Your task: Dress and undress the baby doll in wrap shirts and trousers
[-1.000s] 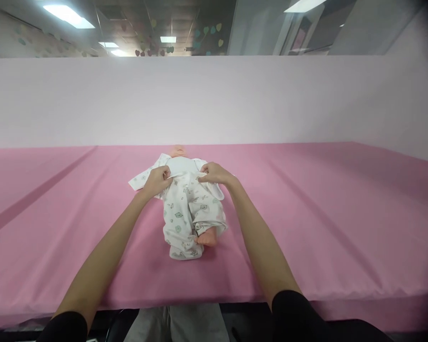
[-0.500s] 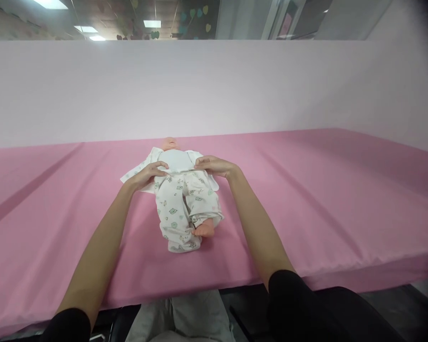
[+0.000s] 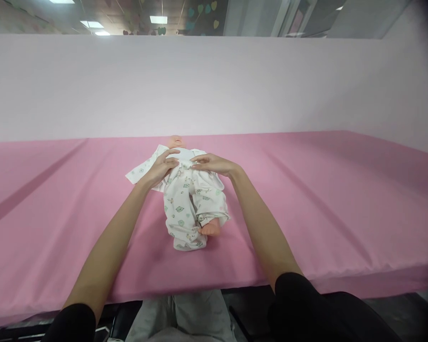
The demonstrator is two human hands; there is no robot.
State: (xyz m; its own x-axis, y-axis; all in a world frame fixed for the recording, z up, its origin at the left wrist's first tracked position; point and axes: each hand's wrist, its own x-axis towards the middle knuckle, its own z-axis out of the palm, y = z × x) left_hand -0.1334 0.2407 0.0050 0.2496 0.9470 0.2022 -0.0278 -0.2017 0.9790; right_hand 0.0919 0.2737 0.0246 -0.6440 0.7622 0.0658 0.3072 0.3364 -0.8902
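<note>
Moved closer together, left hand (image 3: 161, 168) and right hand (image 3: 214, 165) curve loosely at the doll's (image 3: 211, 228) trousers (image 3: 180, 206); whether gripping, cannot tell.

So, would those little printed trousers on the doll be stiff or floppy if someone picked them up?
Probably floppy: the trousers crease and bunch above the doll's bare foot. The other leg's cuff shows no foot, so that end may droop if lifted. The cloth looks thin, so I'd guess they're light.

White trousers (image 3: 180, 209), green-printed; pink cloth (image 3: 306, 209)
</note>
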